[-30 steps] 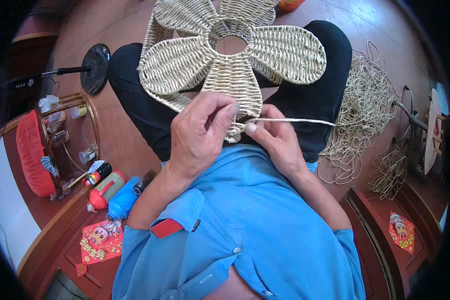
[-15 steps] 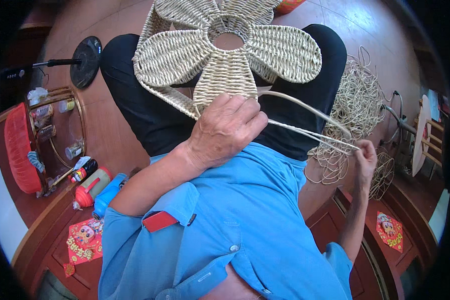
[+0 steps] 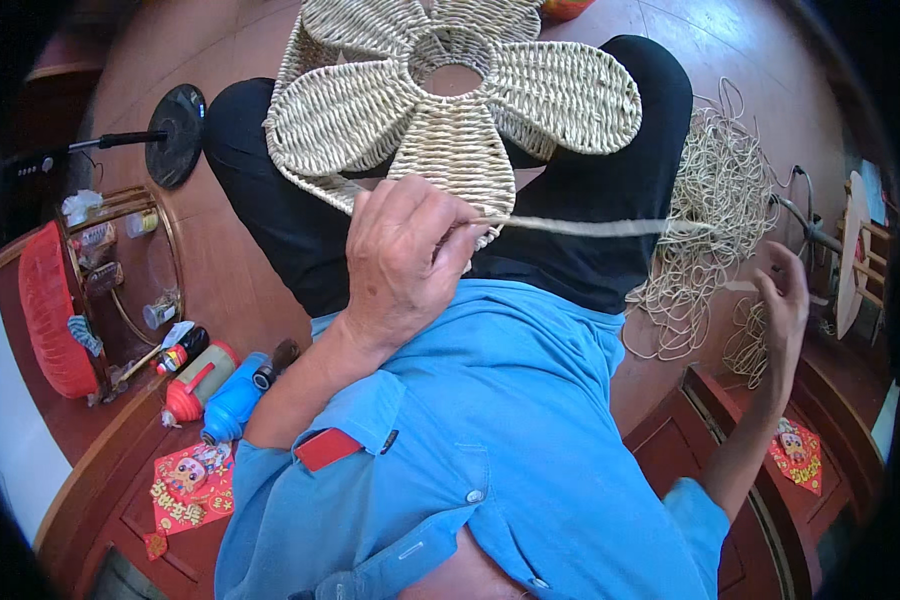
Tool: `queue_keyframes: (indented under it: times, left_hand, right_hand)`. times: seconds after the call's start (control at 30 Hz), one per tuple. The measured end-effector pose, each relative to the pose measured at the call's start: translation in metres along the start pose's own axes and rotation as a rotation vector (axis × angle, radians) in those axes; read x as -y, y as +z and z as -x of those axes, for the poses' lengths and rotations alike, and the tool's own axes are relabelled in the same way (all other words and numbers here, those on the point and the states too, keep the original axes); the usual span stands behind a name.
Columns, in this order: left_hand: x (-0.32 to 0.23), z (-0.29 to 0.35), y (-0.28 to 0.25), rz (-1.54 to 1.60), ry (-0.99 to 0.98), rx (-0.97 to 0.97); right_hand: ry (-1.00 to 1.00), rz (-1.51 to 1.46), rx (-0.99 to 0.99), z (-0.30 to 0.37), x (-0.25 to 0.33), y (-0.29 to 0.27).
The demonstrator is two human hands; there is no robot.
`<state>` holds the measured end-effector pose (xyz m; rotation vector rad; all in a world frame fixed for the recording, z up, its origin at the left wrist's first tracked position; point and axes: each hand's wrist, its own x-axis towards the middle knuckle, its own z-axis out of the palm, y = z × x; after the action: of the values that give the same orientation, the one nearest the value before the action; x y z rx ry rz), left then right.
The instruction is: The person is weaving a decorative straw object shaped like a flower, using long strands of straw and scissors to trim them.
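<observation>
A woven straw-cord basket piece (image 3: 450, 150) with a flower-shaped face rests across my lap. Its petals surround a round hole. My left hand (image 3: 405, 250) is closed at the lower tip of the nearest petal, pinching a pale straw cord (image 3: 585, 227). That cord stretches out to the right, its far end blurred. Out to the right, beyond my knee, my right hand (image 3: 785, 290) is raised with loosely curled fingers. A faint, smeared strand shows on both sides of it and seems to pass through the fingers.
A tangled heap of straw cord (image 3: 715, 220) lies on the floor at right, with a smaller coil (image 3: 748, 345) nearer. A black round-based stand (image 3: 175, 135), a red-covered rack (image 3: 55, 310), a blue flask (image 3: 235, 395) and a green-and-red flask (image 3: 200, 380) stand at left.
My right hand has moved outward to the right and slightly up. The left hand has shifted left and turned. The doubled strands between the hands are no longer seen; one cord stretches there.
</observation>
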<state>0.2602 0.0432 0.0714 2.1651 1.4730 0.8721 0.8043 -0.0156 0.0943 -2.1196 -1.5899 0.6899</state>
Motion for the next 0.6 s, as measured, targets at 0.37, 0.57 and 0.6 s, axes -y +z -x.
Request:
queue_keyframes:
  times: [0.37,0.57,0.6]
  left_hand:
    - [-0.004,-0.001,-0.003,-0.038,-0.104,0.058]
    - [-0.005,-0.007,-0.010,0.133,-0.302,0.085]
    - [-0.005,-0.008,-0.013,0.234,-0.403,0.092]
  right_hand:
    - [0.378,-1.021,0.692,0.031,0.253,0.241]
    - [0.315,-1.115,0.590,0.028,0.254,0.261]
    - [0.328,-1.082,0.577,0.028,0.254,0.262]
